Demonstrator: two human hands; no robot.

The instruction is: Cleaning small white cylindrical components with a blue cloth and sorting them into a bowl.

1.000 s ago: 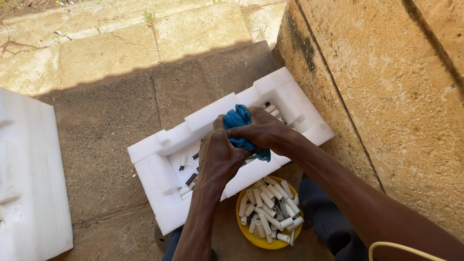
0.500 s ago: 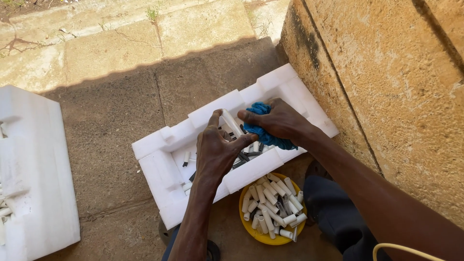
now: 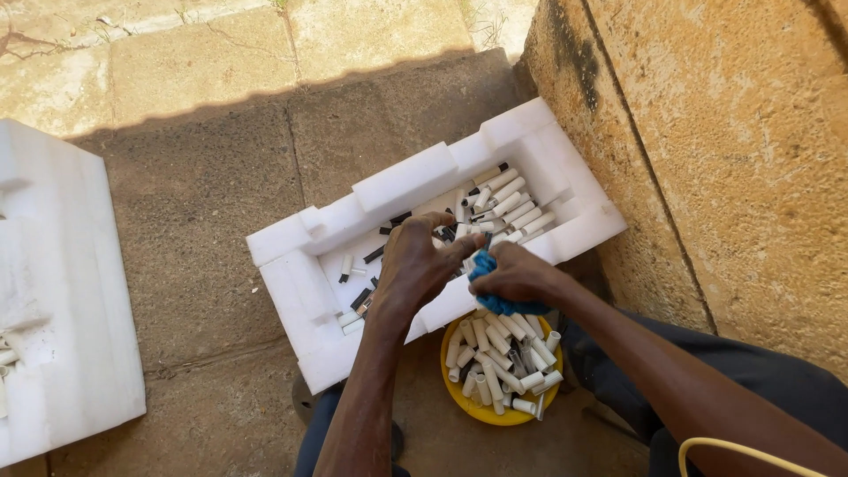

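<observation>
My left hand point(image 3: 415, 265) hovers over the near rim of a white foam tray point(image 3: 300, 300), its fingers curled; whether they hold a small white tube is hidden. My right hand point(image 3: 517, 274) is closed on a blue cloth point(image 3: 495, 300) just beside it, fingertips of both hands touching. Many short white tubes point(image 3: 508, 205) and a few black pieces point(image 3: 362, 299) lie inside the tray. Below my hands sits a yellow bowl point(image 3: 468, 399) filled with more white tubes point(image 3: 499, 353).
A rough tan stone wall point(image 3: 724, 159) rises close on the right. A second white foam slab point(image 3: 62, 291) lies at the left on the paved ground, with a few tubes at its edge. My dark trousers point(image 3: 777, 389) and a yellow cord point(image 3: 742, 450) show lower right.
Both hands have drawn back from over the tray's middle toward its near edge above the yellow bowl. The blue cloth came along in my right hand.
</observation>
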